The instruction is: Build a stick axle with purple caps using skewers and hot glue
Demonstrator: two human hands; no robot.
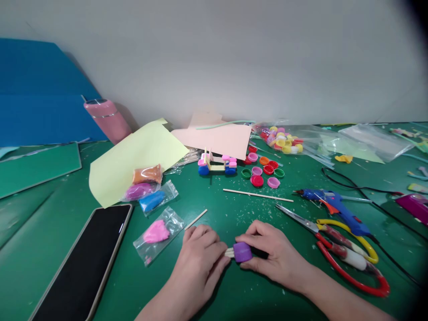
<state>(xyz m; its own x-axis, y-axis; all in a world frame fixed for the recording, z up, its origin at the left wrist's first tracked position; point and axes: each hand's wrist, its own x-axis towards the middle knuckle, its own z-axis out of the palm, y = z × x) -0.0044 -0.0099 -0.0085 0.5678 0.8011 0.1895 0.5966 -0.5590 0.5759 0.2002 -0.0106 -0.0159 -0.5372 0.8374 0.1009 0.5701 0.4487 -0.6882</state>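
Observation:
My left hand (200,256) is closed around a few thin wooden sticks (229,253), whose ends show beyond my fingertips. A short purple cylinder (243,252), like clay or a cap, sits at the sticks' right end. The thumb and fingers of my right hand (274,249) pinch this purple piece from both sides. How the sticks join it is hidden. Just beyond my left fingers lies a short stick (196,219), and a longer stick (257,195) lies farther back. A small model cart (217,164) with blue wheels and pink parts stands behind them.
Scissors (337,245) and a blue glue gun (334,205) with its cord lie at right. Several bottle caps (262,169) are scattered behind. Clay packets (157,231), a phone (80,263), a pink bottle (109,120) and paper sheets (133,156) are at left.

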